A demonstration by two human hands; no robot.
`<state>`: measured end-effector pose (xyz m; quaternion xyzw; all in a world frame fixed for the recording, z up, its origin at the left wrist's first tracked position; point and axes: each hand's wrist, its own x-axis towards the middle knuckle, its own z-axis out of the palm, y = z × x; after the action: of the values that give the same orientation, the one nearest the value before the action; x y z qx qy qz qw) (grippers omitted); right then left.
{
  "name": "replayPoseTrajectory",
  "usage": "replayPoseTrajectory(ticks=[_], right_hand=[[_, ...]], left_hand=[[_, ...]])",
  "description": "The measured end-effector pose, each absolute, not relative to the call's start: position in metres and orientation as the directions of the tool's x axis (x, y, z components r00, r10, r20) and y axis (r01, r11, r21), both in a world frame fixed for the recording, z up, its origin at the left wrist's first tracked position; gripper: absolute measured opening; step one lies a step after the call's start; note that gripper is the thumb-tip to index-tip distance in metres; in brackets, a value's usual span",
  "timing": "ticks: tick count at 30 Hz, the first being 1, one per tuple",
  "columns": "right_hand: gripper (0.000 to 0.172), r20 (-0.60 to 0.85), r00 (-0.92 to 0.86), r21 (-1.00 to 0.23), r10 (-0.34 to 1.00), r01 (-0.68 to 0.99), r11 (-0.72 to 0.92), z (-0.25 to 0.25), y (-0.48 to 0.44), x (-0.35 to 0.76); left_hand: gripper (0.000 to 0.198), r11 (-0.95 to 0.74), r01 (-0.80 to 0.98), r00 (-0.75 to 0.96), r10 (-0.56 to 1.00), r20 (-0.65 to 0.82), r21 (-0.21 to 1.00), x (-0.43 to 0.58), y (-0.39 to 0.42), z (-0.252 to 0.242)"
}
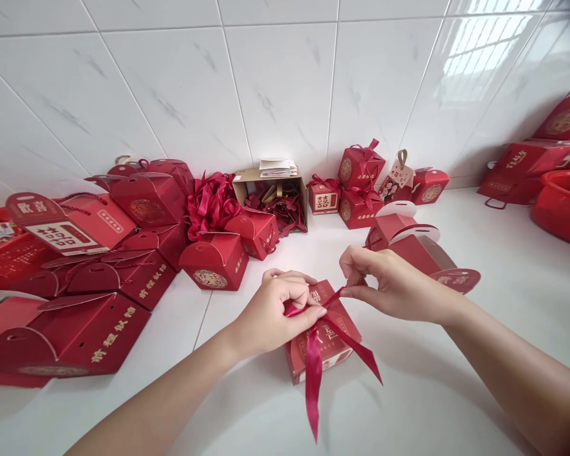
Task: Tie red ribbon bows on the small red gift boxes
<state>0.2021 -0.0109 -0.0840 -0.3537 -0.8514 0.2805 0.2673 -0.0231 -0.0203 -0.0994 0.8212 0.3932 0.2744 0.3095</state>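
Observation:
A red gift box [297,358] with pale printing lies on the white counter in front of me. Dark red satin ribbon [314,373] crosses its top, and two loose tails hang toward me, one past the box's front edge. My left hand [280,307] rests over the box's left side, with thumb and curled fingers pinching the ribbon near the crossing. Just above the box's far right part, my right hand [384,282] pinches another stretch of the ribbon between thumb and fingertips. The crossing itself is partly hidden by my left thumb.
Red boxes [118,323] are stacked at the left, near a red basket [14,263]. A ribbon heap [213,206] and a cardboard box [304,190] stand by the tiled wall. Bow-tied boxes [361,166] sit right of them. Open boxes [413,250] lie beyond my right hand; another basket [560,206] is far right.

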Motion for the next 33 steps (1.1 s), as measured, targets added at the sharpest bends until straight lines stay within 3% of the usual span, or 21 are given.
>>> replayPoseTrajectory(ticks=[5, 8, 10, 14, 18, 21, 29, 33], right_hand=[[0.022, 0.279, -0.618, -0.667, 0.735, 0.426, 0.612, -0.088, -0.005, 0.204], [0.011, 0.228, -0.648, -0.729, 0.727, 0.381, 0.568, -0.087, 0.000, 0.207], [0.016, 0.204, -0.685, -0.730, 0.699, 0.370, 0.575, -0.083, 0.002, 0.211], [0.027, 0.207, -0.775, -0.666, 0.597, 0.335, 0.666, -0.076, 0.000, 0.215], [0.015, 0.186, -0.782, -0.648, 0.595, 0.358, 0.672, -0.077, -0.004, 0.208], [0.005, 0.142, -0.776, -0.601, 0.615, 0.426, 0.676, -0.079, -0.007, 0.203], [0.014, 0.149, -0.771, -0.402, 0.619, 0.525, 0.750, -0.082, -0.010, 0.202], [0.013, 0.177, -0.814, -0.453, 0.554, 0.432, 0.780, -0.083, -0.009, 0.199]], left_hand=[[0.045, -0.497, 0.456, 0.538, 0.815, 0.216, 0.739, -0.025, -0.019, -0.102], [0.043, -0.452, 0.434, 0.496, 0.842, 0.212, 0.779, -0.026, -0.017, -0.104], [0.042, -0.424, 0.427, 0.473, 0.857, 0.202, 0.799, -0.026, -0.016, -0.104], [0.036, -0.391, 0.431, 0.471, 0.866, 0.166, 0.813, -0.024, -0.015, -0.101], [0.024, -0.386, 0.462, 0.471, 0.869, 0.148, 0.799, -0.023, -0.016, -0.098], [0.030, -0.391, 0.469, 0.477, 0.867, 0.145, 0.792, -0.023, -0.017, -0.096], [0.040, -0.392, 0.482, 0.505, 0.855, 0.117, 0.784, -0.026, -0.019, -0.091], [0.041, -0.384, 0.476, 0.507, 0.855, 0.110, 0.791, -0.027, -0.020, -0.091]])
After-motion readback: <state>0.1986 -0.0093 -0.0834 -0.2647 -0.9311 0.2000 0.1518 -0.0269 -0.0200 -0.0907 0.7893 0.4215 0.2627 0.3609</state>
